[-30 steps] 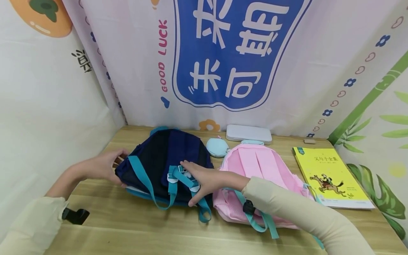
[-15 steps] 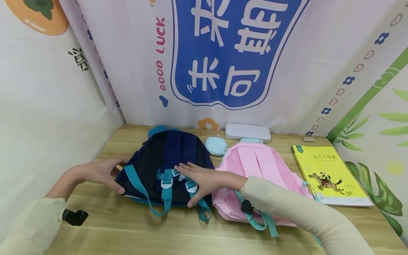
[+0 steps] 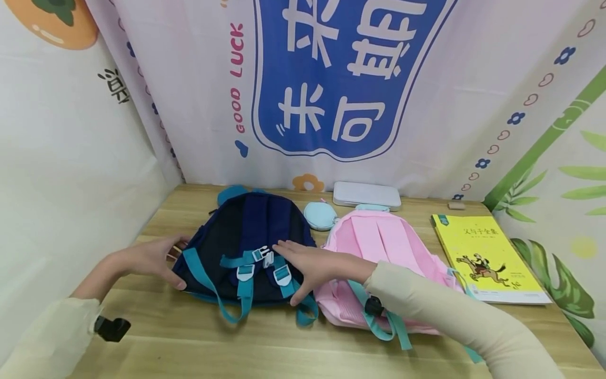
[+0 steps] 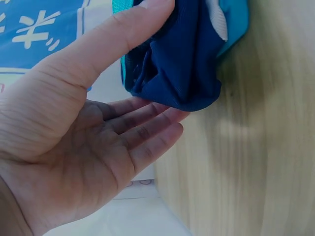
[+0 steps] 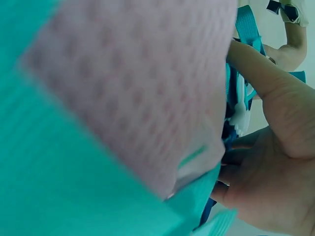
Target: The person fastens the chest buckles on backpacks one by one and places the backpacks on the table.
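Note:
A dark blue backpack (image 3: 222,242) with teal straps lies back panel up on the wooden table. At its left corner is my left hand (image 3: 147,256); in the left wrist view the thumb lies along one side of the blue corner (image 4: 182,64), and nearly straight fingers touch it from the other side. My right hand (image 3: 319,267) rests at the bag's right side with extended fingers near the white buckle (image 3: 268,259). Beside it lies a pink backpack (image 3: 383,242), partly under my right forearm. Its mesh strap (image 5: 133,88) fills much of the right wrist view, hiding some fingertips.
A light blue round pouch (image 3: 320,216) sits between the bags, and a white flat case (image 3: 366,194) lies behind them. To the right is a yellow book (image 3: 487,252), with a small brown block (image 3: 456,206) behind it. Printed curtains enclose the table (image 3: 227,350).
The dark blue backpack has settled flatter, and its strap ends have shifted left. My right hand has slid slightly towards its right side. The left hand's thumb has moved, with its fingers still at the corner.

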{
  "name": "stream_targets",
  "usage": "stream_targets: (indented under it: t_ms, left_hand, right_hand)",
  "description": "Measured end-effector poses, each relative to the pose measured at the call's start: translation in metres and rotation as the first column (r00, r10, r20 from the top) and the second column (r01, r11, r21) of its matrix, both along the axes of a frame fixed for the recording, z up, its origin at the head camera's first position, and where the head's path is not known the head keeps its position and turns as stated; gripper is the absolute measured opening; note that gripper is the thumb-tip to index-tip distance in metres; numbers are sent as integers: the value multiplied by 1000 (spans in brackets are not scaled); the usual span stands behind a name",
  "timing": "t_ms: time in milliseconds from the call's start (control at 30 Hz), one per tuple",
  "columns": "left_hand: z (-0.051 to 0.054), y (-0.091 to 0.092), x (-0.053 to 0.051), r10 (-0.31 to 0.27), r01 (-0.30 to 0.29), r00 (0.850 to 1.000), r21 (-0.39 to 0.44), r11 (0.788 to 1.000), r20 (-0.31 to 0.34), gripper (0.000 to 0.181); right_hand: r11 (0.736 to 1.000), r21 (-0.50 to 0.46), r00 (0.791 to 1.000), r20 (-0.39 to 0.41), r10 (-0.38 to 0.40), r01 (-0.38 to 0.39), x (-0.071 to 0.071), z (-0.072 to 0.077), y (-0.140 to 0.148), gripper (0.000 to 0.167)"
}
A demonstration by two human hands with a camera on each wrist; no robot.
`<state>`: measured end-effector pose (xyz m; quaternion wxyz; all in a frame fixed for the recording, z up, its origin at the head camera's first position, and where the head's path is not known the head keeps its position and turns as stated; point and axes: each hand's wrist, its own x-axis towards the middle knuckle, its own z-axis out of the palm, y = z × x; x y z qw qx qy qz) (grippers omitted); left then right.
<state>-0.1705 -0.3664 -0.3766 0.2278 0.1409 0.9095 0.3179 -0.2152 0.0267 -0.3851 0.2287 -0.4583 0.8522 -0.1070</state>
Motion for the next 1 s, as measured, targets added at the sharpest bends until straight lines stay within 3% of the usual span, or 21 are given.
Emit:
stream_targets:
  t_ms: [333,600,1000]
  left_hand:
    - [-10,2,-6,23,-23,1000,-13,1000,-11,98]
    - [-15,3,-11,37,-37,999,19,999,1,93]
    - [-5,4,-13,10,-10,1000,-2,1000,-27,95]
  right_hand:
    - [999,33,998,-55,8,-6,-12,-2,-1,110]
    - [999,51,1000,4,-1,1,-24,-2,2,110]
    - [999,39,999,51,-3,1,-31,-5,5,111]
